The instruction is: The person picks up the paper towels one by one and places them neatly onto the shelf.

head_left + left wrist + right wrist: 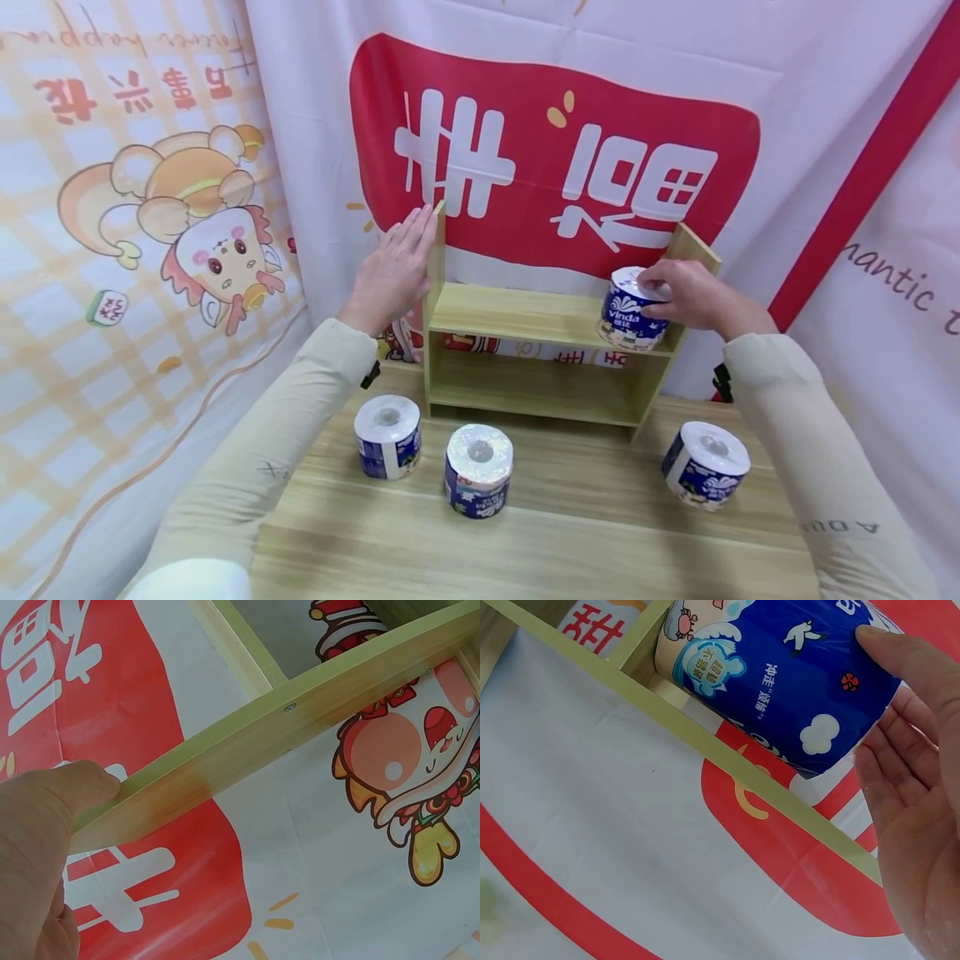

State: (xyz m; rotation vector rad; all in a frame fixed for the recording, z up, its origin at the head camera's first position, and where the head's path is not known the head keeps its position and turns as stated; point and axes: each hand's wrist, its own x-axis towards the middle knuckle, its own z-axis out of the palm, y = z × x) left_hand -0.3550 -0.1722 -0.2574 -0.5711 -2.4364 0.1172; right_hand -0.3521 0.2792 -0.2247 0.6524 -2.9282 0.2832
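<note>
A small two-tier wooden shelf (517, 312) stands on the table against the cloth backdrop. At the top of its left side panel (202, 765) my left hand (397, 267) holds the board, thumb against the edge in the left wrist view. My right hand (693, 292) grips a blue-and-white wrapped toilet roll (626, 312) by its upper part, at the right end of the upper tier. In the right wrist view, the roll (780, 682) is by the right side panel, thumb on its wrapper. The other fingers' hold is partly hidden.
Two wrapped toilet rolls stand on the table in front of the shelf, one at left (387, 437) and one nearer the middle (478, 471). Another roll (707, 465) stands at right. Printed cloth (555, 150) hangs behind and at both sides.
</note>
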